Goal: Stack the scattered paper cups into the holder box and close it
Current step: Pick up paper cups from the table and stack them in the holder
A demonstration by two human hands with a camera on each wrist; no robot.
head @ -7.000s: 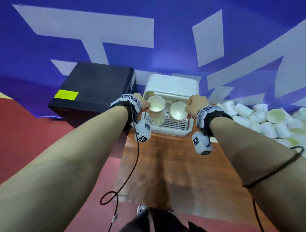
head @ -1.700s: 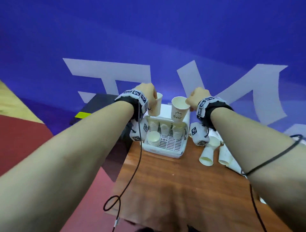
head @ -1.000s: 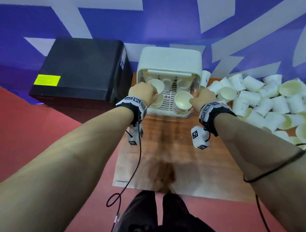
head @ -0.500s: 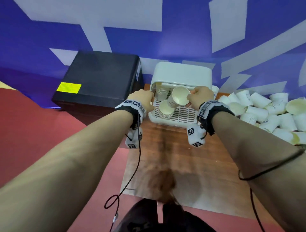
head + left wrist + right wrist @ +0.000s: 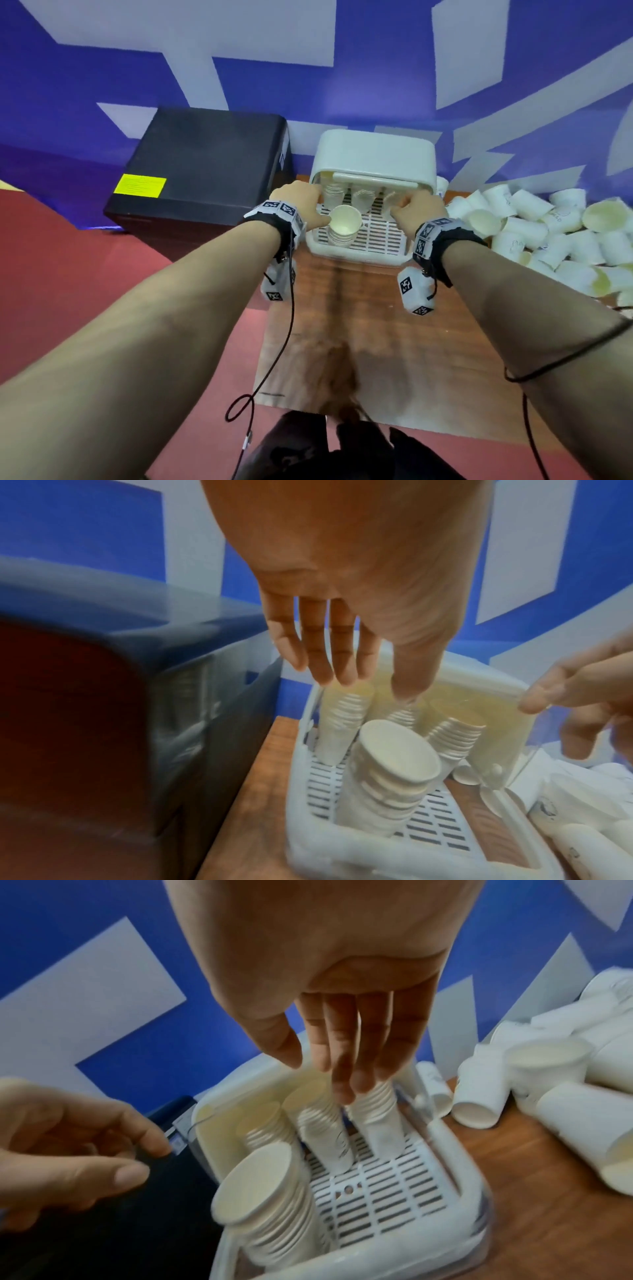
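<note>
The white holder box [image 5: 359, 251] stands at the table's far edge with its lid [image 5: 375, 154] raised at the back. Inside, a tall stack of paper cups [image 5: 343, 224] leans at the front left, and more stacks [image 5: 346, 718] stand at the back under the lid. My left hand [image 5: 308, 205] reaches over the box's left side, fingers straight above the back-left stack, holding nothing. My right hand [image 5: 407, 205] reaches in from the right; its straight fingers [image 5: 346, 1080] hover at the top of the back-right stack [image 5: 377, 1110], empty. One right fingertip touches the clear lid edge [image 5: 496, 718].
Several loose paper cups [image 5: 548, 233] lie heaped on the wooden table [image 5: 359, 325] to the right of the box. A black case [image 5: 205, 164] stands close against the box's left side. A blue and white wall rises right behind.
Half a second ago my right hand held a cup above the box; now it holds none. Both hands have moved further back, up to the lid's front edge.
</note>
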